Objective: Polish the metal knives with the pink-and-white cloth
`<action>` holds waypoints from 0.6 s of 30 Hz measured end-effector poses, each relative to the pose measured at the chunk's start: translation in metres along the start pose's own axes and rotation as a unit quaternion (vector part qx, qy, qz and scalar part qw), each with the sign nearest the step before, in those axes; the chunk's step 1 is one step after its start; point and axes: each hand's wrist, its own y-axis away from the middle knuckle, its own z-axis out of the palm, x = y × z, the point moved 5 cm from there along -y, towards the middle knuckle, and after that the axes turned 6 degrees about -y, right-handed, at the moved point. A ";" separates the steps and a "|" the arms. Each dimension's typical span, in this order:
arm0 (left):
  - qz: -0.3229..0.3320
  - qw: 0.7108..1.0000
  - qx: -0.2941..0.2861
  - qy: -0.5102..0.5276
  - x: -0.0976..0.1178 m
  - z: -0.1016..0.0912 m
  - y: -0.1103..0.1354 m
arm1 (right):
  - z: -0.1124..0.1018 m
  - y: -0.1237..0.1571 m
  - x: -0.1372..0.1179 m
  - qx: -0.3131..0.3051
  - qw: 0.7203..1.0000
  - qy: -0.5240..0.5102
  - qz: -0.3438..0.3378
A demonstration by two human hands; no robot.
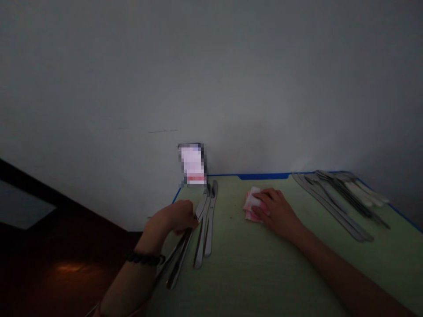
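On the left of the pale green table, my left hand [181, 215] is bent over a group of metal table knives [209, 233], its fingers curled and pinched at one of them. The hand covers part of that knife, and more handles [178, 264] stick out below the wrist. Near the table's middle, my right hand [276, 211] grips a folded pink and white cloth [253, 211], which rests on the tabletop under the fingers.
Further cutlery lies at the right: long knives [333, 211], dark-handled pieces [353, 198] and white-handled ones [363, 193]. A lit phone [193, 163] leans on the wall at the back left. The table's blue edge [264, 176] runs along the wall.
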 end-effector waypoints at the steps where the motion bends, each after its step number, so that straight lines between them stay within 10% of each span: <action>1: 0.001 1.000 -0.005 0.006 0.001 -0.001 0.001 | 0.000 0.000 -0.001 -0.002 1.000 0.000 -0.001; 11: 0.005 0.998 -0.002 0.064 -0.010 -0.007 0.005 | -0.004 0.002 -0.004 -0.016 1.000 -0.018 0.011; 18: 0.123 0.956 0.233 0.126 0.030 -0.041 0.025 | -0.009 -0.004 0.012 0.040 0.990 -0.130 0.046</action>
